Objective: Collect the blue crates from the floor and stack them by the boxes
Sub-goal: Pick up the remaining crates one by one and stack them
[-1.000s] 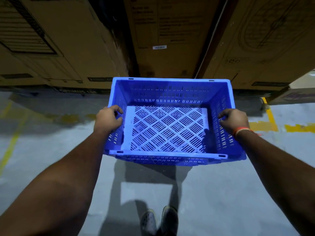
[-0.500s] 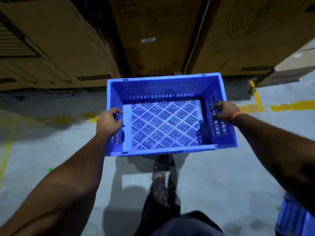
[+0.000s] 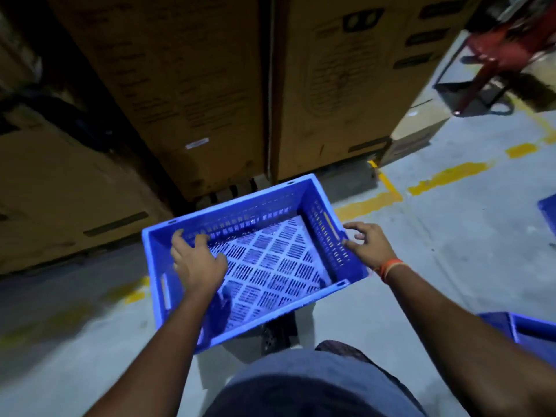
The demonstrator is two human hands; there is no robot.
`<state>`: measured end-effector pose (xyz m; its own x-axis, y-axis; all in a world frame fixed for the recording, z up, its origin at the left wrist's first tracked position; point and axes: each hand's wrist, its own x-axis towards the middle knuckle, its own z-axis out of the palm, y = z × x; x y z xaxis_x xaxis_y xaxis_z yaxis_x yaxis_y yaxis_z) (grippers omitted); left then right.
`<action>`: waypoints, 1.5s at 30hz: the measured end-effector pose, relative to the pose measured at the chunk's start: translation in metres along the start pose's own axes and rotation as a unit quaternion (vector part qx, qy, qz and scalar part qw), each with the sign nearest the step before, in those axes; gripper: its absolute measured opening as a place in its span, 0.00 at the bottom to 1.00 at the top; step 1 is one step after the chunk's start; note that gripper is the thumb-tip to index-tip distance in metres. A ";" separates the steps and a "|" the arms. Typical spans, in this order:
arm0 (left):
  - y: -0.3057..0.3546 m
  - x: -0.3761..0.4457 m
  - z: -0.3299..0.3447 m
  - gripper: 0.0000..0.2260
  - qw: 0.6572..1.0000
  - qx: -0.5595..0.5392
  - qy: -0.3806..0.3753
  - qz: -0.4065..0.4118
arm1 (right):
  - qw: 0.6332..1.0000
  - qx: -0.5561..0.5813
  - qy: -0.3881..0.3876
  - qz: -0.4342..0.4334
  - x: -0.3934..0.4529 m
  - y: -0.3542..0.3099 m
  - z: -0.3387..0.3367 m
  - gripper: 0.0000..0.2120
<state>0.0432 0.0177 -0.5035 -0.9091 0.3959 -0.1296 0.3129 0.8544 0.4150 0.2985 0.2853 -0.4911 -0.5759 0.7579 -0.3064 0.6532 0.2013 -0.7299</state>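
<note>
A blue slatted crate (image 3: 272,315) lies low in front of me, skewed, its far corner close to the base of the tall cardboard boxes (image 3: 192,85). My left hand (image 3: 195,263) hovers over the crate's inside near the left wall, fingers spread and gripping nothing. My right hand (image 3: 367,245) is just outside the right wall, fingers apart, with only the fingertips near the rim. Whether the crate rests fully on the floor I cannot tell. Two more blue crates show at the right: one at the frame edge (image 3: 547,212), one at the lower right (image 3: 526,329).
More cardboard boxes (image 3: 346,85) form a wall ahead. Yellow floor lines (image 3: 370,203) run right of the crate. A red wheeled cart (image 3: 496,49) stands at the far right. My shoe (image 3: 276,335) is under the crate's near edge.
The crate has gone down and forward towards the boxes and turned askew. Both hands have come off its side walls and opened. My view has swung to the right.
</note>
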 end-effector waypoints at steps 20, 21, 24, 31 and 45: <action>0.384 -0.161 0.161 0.10 0.757 -0.087 -0.386 0.520 | 0.900 0.178 0.316 0.242 -0.229 0.242 -0.198 0.09; 0.398 -0.176 0.170 0.10 0.750 -0.091 -0.394 0.523 | 0.895 0.182 0.321 0.250 -0.239 0.258 -0.207 0.09; 0.438 -0.219 0.198 0.09 0.730 -0.092 -0.423 0.529 | 0.880 0.195 0.337 0.272 -0.263 0.298 -0.231 0.10; 0.520 -0.302 0.248 0.09 0.694 -0.077 -0.479 0.531 | 0.836 0.240 0.390 0.303 -0.301 0.362 -0.279 0.11; 0.734 -0.349 0.390 0.09 0.641 -0.031 -0.519 0.564 | 0.755 0.331 0.438 0.359 -0.238 0.492 -0.408 0.10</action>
<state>0.6972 0.6380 -0.5049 0.5701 0.7884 -0.2312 0.5694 -0.1762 0.8030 0.9573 0.4571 -0.5283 0.5456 0.7018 -0.4580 0.0869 -0.5910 -0.8020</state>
